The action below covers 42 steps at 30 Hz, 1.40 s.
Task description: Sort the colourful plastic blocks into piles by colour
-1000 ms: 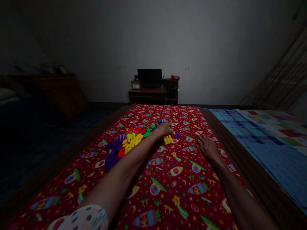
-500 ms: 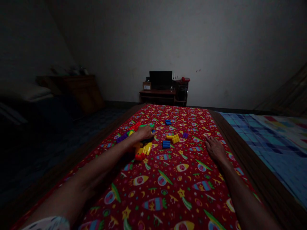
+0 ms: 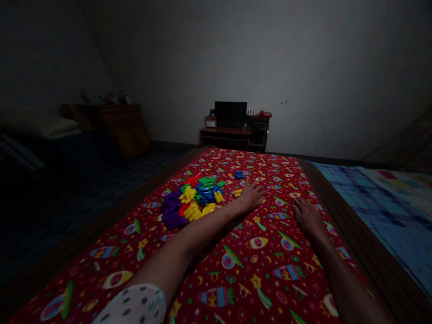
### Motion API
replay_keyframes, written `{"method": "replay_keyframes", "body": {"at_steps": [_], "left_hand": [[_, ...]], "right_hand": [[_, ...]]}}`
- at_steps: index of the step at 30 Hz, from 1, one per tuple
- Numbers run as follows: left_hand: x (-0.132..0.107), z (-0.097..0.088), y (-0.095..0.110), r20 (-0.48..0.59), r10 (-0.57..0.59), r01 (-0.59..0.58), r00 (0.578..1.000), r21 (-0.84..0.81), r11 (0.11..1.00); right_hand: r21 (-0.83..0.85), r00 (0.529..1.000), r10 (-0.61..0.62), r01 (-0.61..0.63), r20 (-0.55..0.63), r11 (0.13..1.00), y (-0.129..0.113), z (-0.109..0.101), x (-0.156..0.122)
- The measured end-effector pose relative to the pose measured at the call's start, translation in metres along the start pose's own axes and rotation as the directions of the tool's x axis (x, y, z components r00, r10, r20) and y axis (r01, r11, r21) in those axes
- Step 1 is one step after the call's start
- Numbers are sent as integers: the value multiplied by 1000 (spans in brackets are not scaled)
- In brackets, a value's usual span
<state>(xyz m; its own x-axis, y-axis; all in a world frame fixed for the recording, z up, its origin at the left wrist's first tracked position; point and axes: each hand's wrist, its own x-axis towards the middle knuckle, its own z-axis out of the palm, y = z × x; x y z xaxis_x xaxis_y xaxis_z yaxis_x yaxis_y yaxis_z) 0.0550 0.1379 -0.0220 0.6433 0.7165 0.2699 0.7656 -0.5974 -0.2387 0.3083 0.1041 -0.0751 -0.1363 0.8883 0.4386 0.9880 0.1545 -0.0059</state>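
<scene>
My left hand [image 3: 250,198] reaches over the red patterned cloth [image 3: 243,252], palm down with its fingers spread. A yellow toy block [image 3: 238,193] peeks out at its left side; whatever lies beneath the palm is hidden. Just beyond the fingers sits a small blue block [image 3: 239,174]. To the left of this hand is a pile of plastic blocks, among them purple blocks [image 3: 172,209], yellow blocks [image 3: 188,194], green blocks [image 3: 207,182] and red blocks [image 3: 194,180]. My right hand [image 3: 308,219] rests on the cloth at the right, fingers stretched out, holding nothing.
The cloth lies over a brown surface [image 3: 324,198] whose edge shows along the right. A blue checked sheet [image 3: 357,198] spreads beyond it. Against the far wall stands a desk [image 3: 224,132] with a monitor [image 3: 231,114]. A wooden cabinet [image 3: 124,130] is at the left.
My left hand has moved right, from the block pile to the loose blocks, and its fingers have spread. The pile is now uncovered. My right hand stays flat on the cloth.
</scene>
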Motion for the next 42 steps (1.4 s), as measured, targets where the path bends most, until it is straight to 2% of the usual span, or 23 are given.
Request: {"method": "replay_keyframes", "body": {"at_steps": [4,7,10,13,16,19,23,26,28,30,35,38,40,42], "left_hand": [[-9,-2,-55,24,-171,169,985,47,984],[-7,-4,-83,60,-242,245,968,-52,968],[5,-3,-94,146,-240,262,960,-161,952],[15,-3,-96,165,-176,208,970,-202,957],[9,-8,-96,181,-87,130,980,-237,963],[-17,-19,-89,210,26,31,977,-265,964],[-74,-37,-70,222,92,-34,971,-252,967],[-113,-50,-62,186,110,-89,976,-117,989],[-133,-57,-66,157,107,-103,982,-30,994],[-149,-65,-76,153,71,-70,986,-16,997],[-178,-85,-109,145,-10,25,989,-103,994],[-190,-88,-128,109,-88,104,990,-147,984],[-195,-85,-141,103,-222,237,970,-161,958],[-199,-78,-154,165,-370,396,914,-168,903]], "right_hand": [[-9,1000,25,-25,13,1000,-1,3,0],[-7,999,36,-36,0,999,-2,4,1],[-5,998,51,-51,-22,999,-3,3,0],[-5,999,2,-2,-43,1000,-2,2,0],[0,998,-3,3,-60,1000,-2,1,0],[-1,998,42,-42,-39,999,-4,-1,0],[2,999,40,-40,0,999,-5,-4,1],[-10,1000,17,-17,1,1000,-4,-6,0],[-15,1000,-18,18,-6,1000,-3,-6,0],[-19,999,-42,41,-11,999,-2,-6,0],[-16,1000,-6,7,6,1000,0,-5,1],[-13,1000,9,-9,8,1000,1,-3,2],[-8,1000,15,-15,-6,1000,2,-2,1],[9,1000,6,-6,-18,1000,2,-1,1]]}}
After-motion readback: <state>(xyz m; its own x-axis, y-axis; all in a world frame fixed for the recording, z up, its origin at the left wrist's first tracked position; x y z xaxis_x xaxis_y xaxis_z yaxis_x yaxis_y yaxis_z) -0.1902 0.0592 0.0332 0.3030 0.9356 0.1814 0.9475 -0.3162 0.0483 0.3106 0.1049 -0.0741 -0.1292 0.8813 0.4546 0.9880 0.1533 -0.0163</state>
